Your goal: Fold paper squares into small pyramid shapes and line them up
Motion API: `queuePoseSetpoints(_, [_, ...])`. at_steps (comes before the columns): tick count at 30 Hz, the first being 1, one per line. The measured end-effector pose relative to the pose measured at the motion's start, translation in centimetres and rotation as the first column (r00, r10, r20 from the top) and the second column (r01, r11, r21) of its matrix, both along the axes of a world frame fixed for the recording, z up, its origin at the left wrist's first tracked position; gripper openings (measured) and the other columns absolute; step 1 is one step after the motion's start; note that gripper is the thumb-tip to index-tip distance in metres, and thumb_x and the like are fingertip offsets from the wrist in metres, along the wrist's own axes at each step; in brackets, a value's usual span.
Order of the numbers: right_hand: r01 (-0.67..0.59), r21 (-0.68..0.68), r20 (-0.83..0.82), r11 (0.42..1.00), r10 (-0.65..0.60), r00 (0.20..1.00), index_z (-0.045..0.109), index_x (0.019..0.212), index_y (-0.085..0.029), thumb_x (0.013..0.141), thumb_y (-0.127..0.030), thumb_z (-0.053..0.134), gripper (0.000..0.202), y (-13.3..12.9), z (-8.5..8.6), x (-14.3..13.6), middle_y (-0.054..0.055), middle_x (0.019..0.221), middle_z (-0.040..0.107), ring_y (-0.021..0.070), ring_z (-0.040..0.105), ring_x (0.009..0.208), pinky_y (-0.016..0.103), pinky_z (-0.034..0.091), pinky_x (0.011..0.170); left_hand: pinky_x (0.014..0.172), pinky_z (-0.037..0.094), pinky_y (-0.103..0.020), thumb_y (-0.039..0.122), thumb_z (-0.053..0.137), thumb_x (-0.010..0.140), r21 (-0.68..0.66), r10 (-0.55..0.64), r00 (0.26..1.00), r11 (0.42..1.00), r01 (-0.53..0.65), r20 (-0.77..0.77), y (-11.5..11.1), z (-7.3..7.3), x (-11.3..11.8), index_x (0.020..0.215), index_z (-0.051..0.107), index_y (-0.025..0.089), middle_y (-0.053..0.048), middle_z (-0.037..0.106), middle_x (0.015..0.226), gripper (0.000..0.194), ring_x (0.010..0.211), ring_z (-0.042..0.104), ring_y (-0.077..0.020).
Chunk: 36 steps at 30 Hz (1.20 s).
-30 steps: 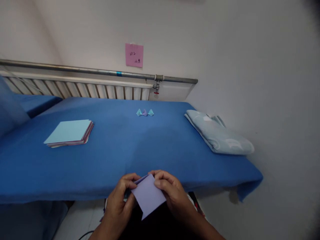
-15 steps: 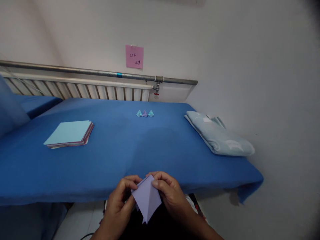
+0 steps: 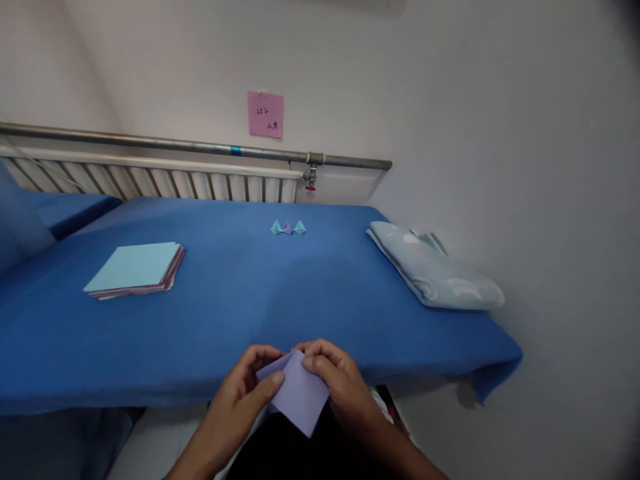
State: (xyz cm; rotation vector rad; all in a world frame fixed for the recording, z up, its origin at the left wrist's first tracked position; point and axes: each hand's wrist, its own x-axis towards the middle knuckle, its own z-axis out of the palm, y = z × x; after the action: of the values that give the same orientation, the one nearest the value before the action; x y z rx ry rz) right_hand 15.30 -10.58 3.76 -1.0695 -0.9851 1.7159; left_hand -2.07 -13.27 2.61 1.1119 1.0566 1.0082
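Note:
A folded sheet of purple origami paper [image 3: 303, 399] is held between my two hands, just off the near edge of the blue-covered table. My left hand [image 3: 245, 393] pinches its left side, with the thumb lying on the front face. At the top right, my right hand [image 3: 337, 377] grips the paper near its upper corner between thumb and fingers. The paper shows a crease down its middle and a point facing down; a flap stands out at the upper left. Some fingertips are hidden behind the paper.
On the blue cloth [image 3: 225, 300] a stack of coloured paper [image 3: 137, 267] lies at left. Small folded paper pieces [image 3: 288, 228], teal and purple, sit at the back. A folded pale blanket [image 3: 435, 267] rests at right. Behind are a radiator [image 3: 200, 185] and a pipe [image 3: 175, 145].
My left thumb has moved up onto the paper's front face. The purple paper has turned, its lower point swinging right, and the upper left flap has spread wider.

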Motion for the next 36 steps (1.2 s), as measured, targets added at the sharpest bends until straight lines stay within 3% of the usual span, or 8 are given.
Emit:
queuePoseSetpoints(7, [0.039, -0.116, -0.075, 0.993, -0.047, 0.996, 0.057, 0.065, -0.019, 0.071, -0.04, 0.065, 0.023, 0.4, 0.1, -0.5, -0.003, 0.06, 0.049, 0.0118, 0.044, 0.056, 0.024, 0.035, 0.055, 0.061, 0.048, -0.023, 0.036, 0.06, 0.08, -0.181, 0.072, 0.994, 0.982, -0.057, 0.079, 0.3, 0.1, 1.0, 0.102, 0.056, 0.022, -0.001, 0.064, 0.085, 0.027, 0.068, 0.058, -0.0125])
queuePoseSetpoints(12, [0.107, -0.097, -0.14, 0.99, -0.12, 0.983, 0.059, 0.092, -0.02, 0.077, -0.052, 0.06, 0.035, 0.4, -0.1, -0.2, 0.007, 0.091, 0.063, 0.0191, 0.058, 0.078, 0.027, 0.042, 0.059, 0.054, 0.051, -0.027, 0.043, 0.064, 0.074, -0.296, 0.229, 0.97, 0.935, -0.196, 0.082, 0.9, 0.3, 0.9, 0.106, 0.051, 0.02, -0.001, 0.064, 0.076, 0.042, 0.061, 0.061, -0.0153])
queuePoseSetpoints(16, [0.103, 0.106, 0.079, 0.989, -0.112, 0.991, 0.055, 0.11, -0.024, 0.064, -0.03, 0.074, 0.05, 0.2, 0.1, -0.1, 0.007, 0.113, 0.059, 0.0218, 0.057, 0.096, 0.032, 0.045, 0.076, 0.057, 0.053, -0.032, 0.042, 0.062, 0.072, -0.06, 0.327, 0.923, 0.937, -0.345, -0.204, 1.0, 0.2, 0.9, 0.104, 0.054, 0.018, -0.002, 0.066, 0.081, 0.04, 0.064, 0.063, -0.0181])
queuePoseSetpoints(18, [0.079, 0.179, 0.163, 0.981, -0.109, 0.981, 0.052, 0.117, -0.026, 0.06, -0.018, 0.073, 0.061, 0.2, 0.3, -0.1, 0.005, 0.107, 0.061, 0.0212, 0.058, 0.094, 0.035, 0.043, 0.084, 0.063, 0.052, -0.034, 0.04, 0.059, 0.075, 0.128, 0.379, 0.84, 0.925, -0.358, -0.387, 1.0, 0.1, 0.9, 0.101, 0.058, 0.019, -0.003, 0.068, 0.082, 0.034, 0.068, 0.065, -0.0205])
queuePoseSetpoints(21, [0.035, 0.154, 0.154, 0.987, -0.059, 0.986, 0.046, 0.125, -0.027, 0.063, -0.015, 0.066, 0.066, 0.1, 0.7, -0.1, 0.003, 0.095, 0.064, 0.0212, 0.06, 0.089, 0.037, 0.043, 0.084, 0.067, 0.052, -0.036, 0.038, 0.053, 0.08, 0.291, 0.461, 0.72, 0.887, -0.359, -0.518, 0.8, 0.1, 0.8, 0.102, 0.06, 0.021, -0.005, 0.071, 0.086, 0.029, 0.076, 0.068, -0.024])
queuePoseSetpoints(27, [-0.071, 0.107, 0.137, 0.992, 0.056, 0.989, 0.05, 0.125, -0.024, 0.061, -0.022, 0.07, 0.066, -0.5, 0.8, 0.3, 0.008, 0.116, 0.06, 0.0255, 0.058, 0.101, 0.039, 0.043, 0.087, 0.069, 0.054, -0.037, 0.035, 0.048, 0.086, 0.483, 0.588, 0.604, 0.803, -0.35, -0.539, 0.4, -0.5, 0.9, 0.105, 0.057, 0.02, -0.008, 0.072, 0.096, 0.026, 0.082, 0.069, -0.0253])
queuePoseSetpoints(32, [-0.002, 0.332, 0.334, 0.943, -0.115, 0.936, 0.068, 0.104, -0.023, 0.073, -0.036, 0.068, 0.034, -0.3, 0.7, -0.1, 0.007, 0.12, 0.061, 0.028, 0.05, 0.115, 0.04, 0.034, 0.099, 0.075, 0.055, -0.037, 0.034, 0.048, 0.088, 0.558, 0.616, 0.605, 0.767, -0.316, -0.504, 0.1, -1.5, 1.5, 0.11, 0.056, 0.021, -0.008, 0.07, 0.102, 0.028, 0.089, 0.069, -0.0246])
queuePoseSetpoints(36, [0.045, 0.229, 0.311, 0.972, -0.117, 0.943, 0.071, 0.096, -0.023, 0.077, -0.035, 0.061, 0.024, 0.0, 0.8, -0.3, 0.003, 0.085, 0.067, 0.0199, 0.06, 0.075, 0.032, 0.045, 0.072, 0.078, 0.055, -0.037, 0.036, 0.049, 0.088, 0.556, 0.581, 0.656, 0.781, -0.284, -0.481, -0.3, -1.9, 1.6, 0.11, 0.056, 0.022, -0.007, 0.069, 0.103, 0.027, 0.092, 0.068, -0.0235])
